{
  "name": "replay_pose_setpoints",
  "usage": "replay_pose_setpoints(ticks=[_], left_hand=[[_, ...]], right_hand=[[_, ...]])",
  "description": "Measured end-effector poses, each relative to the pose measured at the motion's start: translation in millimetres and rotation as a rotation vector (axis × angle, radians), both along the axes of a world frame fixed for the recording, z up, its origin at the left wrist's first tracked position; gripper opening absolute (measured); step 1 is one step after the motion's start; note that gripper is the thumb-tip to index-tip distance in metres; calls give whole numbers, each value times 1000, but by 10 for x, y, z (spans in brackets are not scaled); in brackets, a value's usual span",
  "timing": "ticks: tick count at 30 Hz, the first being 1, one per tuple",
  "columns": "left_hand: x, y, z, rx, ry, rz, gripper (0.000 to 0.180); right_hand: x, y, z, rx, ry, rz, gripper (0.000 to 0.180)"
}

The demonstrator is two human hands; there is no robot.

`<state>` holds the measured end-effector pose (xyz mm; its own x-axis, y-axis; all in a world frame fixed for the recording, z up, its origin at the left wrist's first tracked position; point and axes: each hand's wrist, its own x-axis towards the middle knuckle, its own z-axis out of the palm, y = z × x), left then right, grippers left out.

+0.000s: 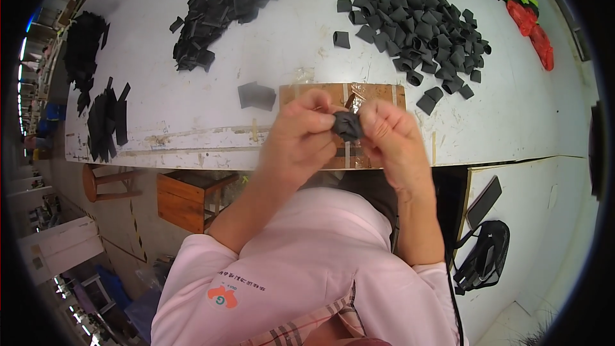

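Between my two hands, above the table's front edge, is a small dark grey fabric piece [348, 126], bunched and folded. My left hand [300, 133] pinches its left side with thumb and fingertips. From the other side my right hand [392, 136] grips it, fingers closed. Beneath the hands lies a brown board [298, 94] with strips of clear tape. One flat dark grey fabric piece [257, 96] rests on the table left of the board. Farther right spreads a pile of small dark grey fabric loops [416, 22], several showing open ends.
A heap of flat dark fabric pieces [221, 6] lies at the far left of the white table [288, 38]. More dark strips [106, 118] sit along the left edge. Red and black bundles [530, 24] are at the far right. A phone [483, 202] and black bag [487, 256] lie lower right.
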<state>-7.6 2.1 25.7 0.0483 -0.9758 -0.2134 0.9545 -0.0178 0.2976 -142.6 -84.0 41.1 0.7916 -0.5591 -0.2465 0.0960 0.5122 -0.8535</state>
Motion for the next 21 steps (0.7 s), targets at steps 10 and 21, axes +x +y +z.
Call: replay_pose_setpoints(ticks=[10, 21], left_hand=[[-23, -25, -194, 38, -96, 32, 19], [42, -170, 119, -219, -1741, 558, 31]], right_hand=[[147, -248, -239, -110, -82, 89, 21], [36, -45, -50, -1241, 166, -310, 32]])
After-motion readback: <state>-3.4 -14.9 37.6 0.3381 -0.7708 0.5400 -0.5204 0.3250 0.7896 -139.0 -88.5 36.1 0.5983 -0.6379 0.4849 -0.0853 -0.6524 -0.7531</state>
